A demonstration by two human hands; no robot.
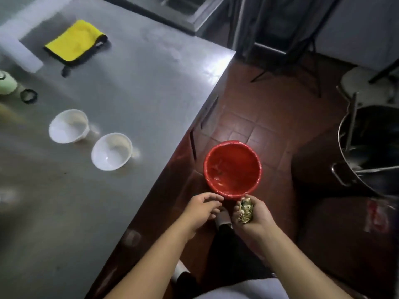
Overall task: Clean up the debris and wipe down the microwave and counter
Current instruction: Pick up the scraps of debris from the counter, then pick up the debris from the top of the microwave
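Note:
A red bin (232,168) lined with a clear bag stands on the tiled floor beside the steel counter (121,100). My right hand (252,214) is cupped, palm up, around a small pile of shell-like debris (246,210), just at the bin's near rim. My left hand (201,209) hovers next to it with loosely curled fingers and holds nothing. A folded yellow cloth (74,42) lies on the counter's far part. The microwave is not in view.
Two white bowls (69,126) (111,151) sit on the counter, with a black ring (28,96) and a pale green bottle (6,83) at the left edge. A large metal pot (371,147) with utensils stands on the floor at right.

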